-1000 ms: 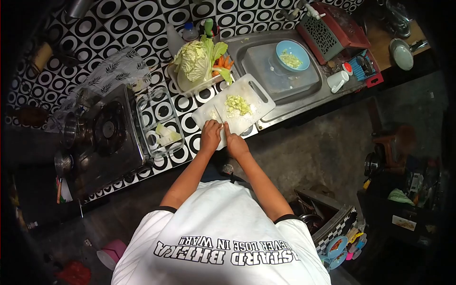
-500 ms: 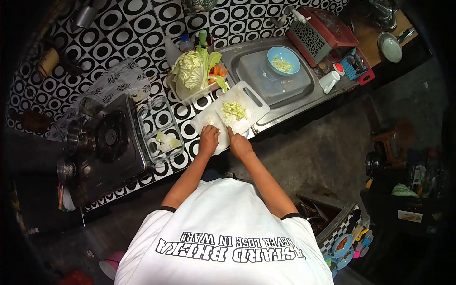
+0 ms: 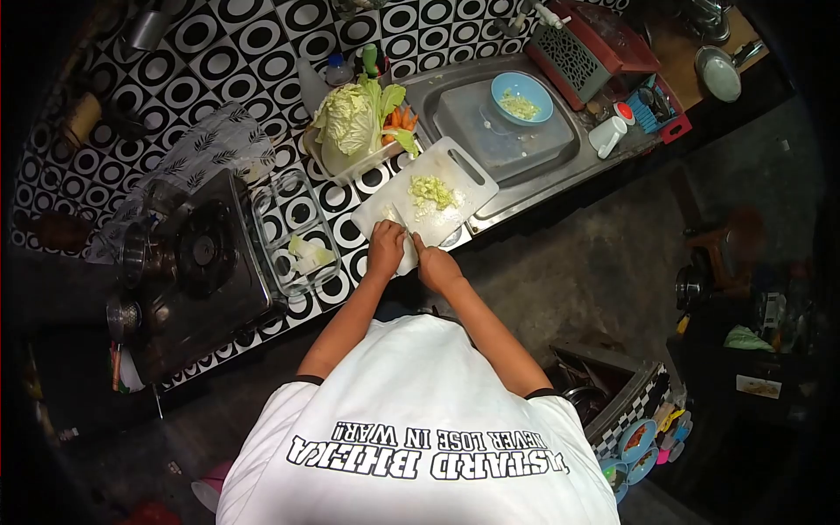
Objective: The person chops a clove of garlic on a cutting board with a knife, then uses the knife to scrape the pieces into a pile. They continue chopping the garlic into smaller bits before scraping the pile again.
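Observation:
A white cutting board point(image 3: 473, 196) lies at the counter's front edge, tilted in view. My right hand point(image 3: 437, 267) is closed around a knife point(image 3: 402, 221), whose thin blade points away from me over the board. Just left of the blade, the fingers of my left hand point(image 3: 386, 248) are curled and pressed down at the board's near left part. Pale cabbage bits point(image 3: 390, 213) show past those fingertips; what lies under them is mostly hidden. To the right of the blade sits a pile of chopped yellow-green cabbage point(image 3: 432, 191).
A cabbage head point(image 3: 353, 121) and carrots point(image 3: 402, 122) fill a clear bin behind the board. Left stand a glass dish point(image 3: 273, 194) with cabbage pieces point(image 3: 310, 255) and a stove point(image 3: 203, 254). Right, a blue bowl point(image 3: 518, 85) with chopped bits rests over the sink point(image 3: 567, 149).
Both hands stay at the board, my right hand and the knife slightly nearer to my left hand. The whole view has shifted a little.

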A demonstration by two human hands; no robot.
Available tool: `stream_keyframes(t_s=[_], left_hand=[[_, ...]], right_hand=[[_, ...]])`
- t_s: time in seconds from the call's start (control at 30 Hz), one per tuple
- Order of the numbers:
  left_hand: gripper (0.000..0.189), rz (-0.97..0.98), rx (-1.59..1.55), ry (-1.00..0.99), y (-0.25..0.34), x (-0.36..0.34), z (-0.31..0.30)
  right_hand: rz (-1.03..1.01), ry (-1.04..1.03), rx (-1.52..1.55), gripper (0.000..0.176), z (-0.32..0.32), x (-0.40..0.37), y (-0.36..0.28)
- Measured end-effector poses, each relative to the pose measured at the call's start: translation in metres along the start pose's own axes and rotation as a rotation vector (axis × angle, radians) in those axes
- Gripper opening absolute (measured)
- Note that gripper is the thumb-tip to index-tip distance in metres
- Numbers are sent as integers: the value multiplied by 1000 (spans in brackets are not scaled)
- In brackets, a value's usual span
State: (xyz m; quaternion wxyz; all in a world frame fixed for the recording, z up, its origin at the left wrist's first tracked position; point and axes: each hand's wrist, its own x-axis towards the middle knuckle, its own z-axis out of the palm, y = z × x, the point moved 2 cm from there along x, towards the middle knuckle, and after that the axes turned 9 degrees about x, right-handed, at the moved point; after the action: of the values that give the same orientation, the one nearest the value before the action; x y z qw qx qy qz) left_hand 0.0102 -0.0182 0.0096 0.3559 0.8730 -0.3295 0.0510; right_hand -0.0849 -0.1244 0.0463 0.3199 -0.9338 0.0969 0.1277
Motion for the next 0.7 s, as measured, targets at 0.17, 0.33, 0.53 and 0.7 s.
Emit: stream_keyframes(t_s=[0.17,0.33,0.53,0.7], left_hand=[[6,-16,15,-25,2,2,-5],[7,0,26,-54,0,4,-5],[5,15,-8,-93,-4,9,-6],[4,15,-42,-127,-7,12,-7]], right_hand=[[29,46,42,72,5,0,-4],[76,60,60,73,9,-5,-10],[139,57,40,75,10,-8,-13],[164,66,36,74,11,-10,-19]])
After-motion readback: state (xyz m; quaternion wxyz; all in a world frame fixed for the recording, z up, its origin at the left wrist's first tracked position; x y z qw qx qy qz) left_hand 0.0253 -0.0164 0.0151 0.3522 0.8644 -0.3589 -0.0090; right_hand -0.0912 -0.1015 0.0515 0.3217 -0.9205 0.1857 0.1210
